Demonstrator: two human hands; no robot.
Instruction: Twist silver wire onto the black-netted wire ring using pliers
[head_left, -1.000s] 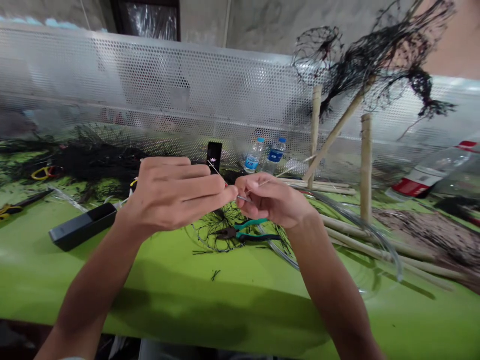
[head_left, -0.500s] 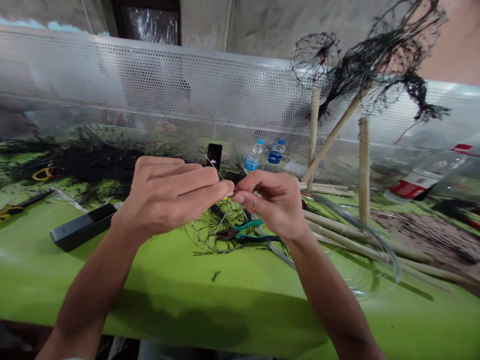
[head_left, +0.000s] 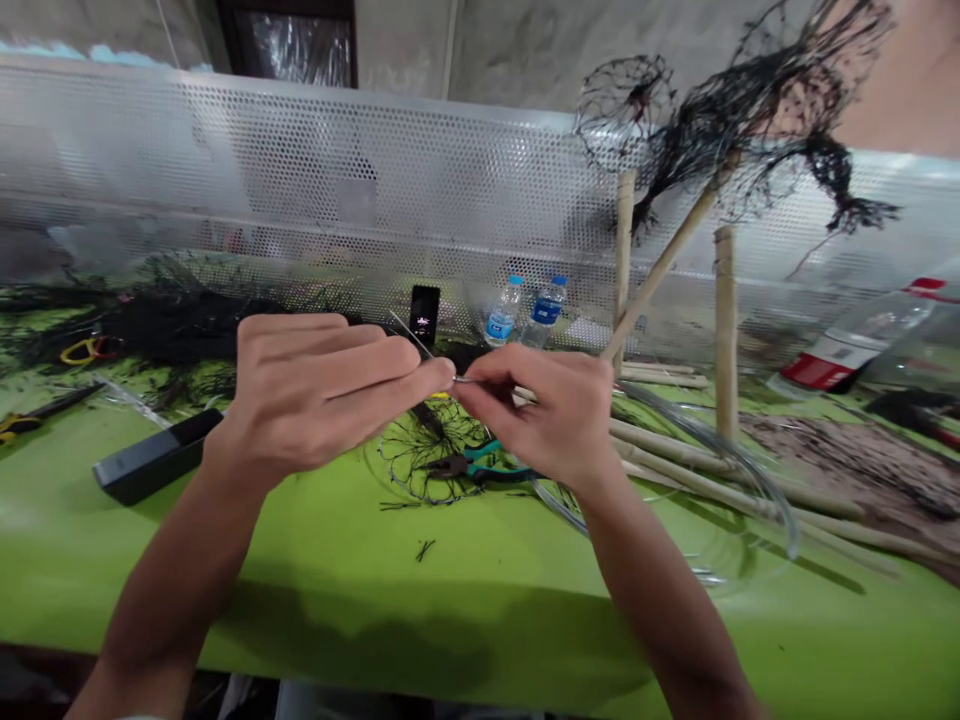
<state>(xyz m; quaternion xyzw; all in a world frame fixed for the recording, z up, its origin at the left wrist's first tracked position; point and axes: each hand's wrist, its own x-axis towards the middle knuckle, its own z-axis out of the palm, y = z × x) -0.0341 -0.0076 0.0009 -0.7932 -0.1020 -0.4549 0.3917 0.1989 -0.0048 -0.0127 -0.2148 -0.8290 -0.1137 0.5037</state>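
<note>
My left hand (head_left: 322, 390) and my right hand (head_left: 536, 405) meet above the table, both closed in a pinch. A thin, stiff metallic wire (head_left: 409, 333) sticks up and leftward from behind my left fingertips. A short bit of it shows in the small gap between the two pinches, so both hands seem to hold it. Its remaining length is hidden by the fingers. Below them lie green-handled pliers (head_left: 455, 466), shut or nearly so, on a round of knotted black netting (head_left: 395, 455). Short black offcuts (head_left: 425, 550) rest nearer me.
A dark grey box (head_left: 154, 465) lies left, near yellow-handled scissors (head_left: 84, 350). Behind my hands stand a phone (head_left: 424, 315) and two water bottles (head_left: 504, 312). Bamboo sticks (head_left: 694, 460), clear tubing (head_left: 709, 440) and upright poles (head_left: 726, 335) occupy the right. A perforated metal panel (head_left: 285, 170) borders the back.
Both hands stay together while a small gap has opened between their fingertips. My left hand has shifted slightly left, and more of the wire shows above it.
</note>
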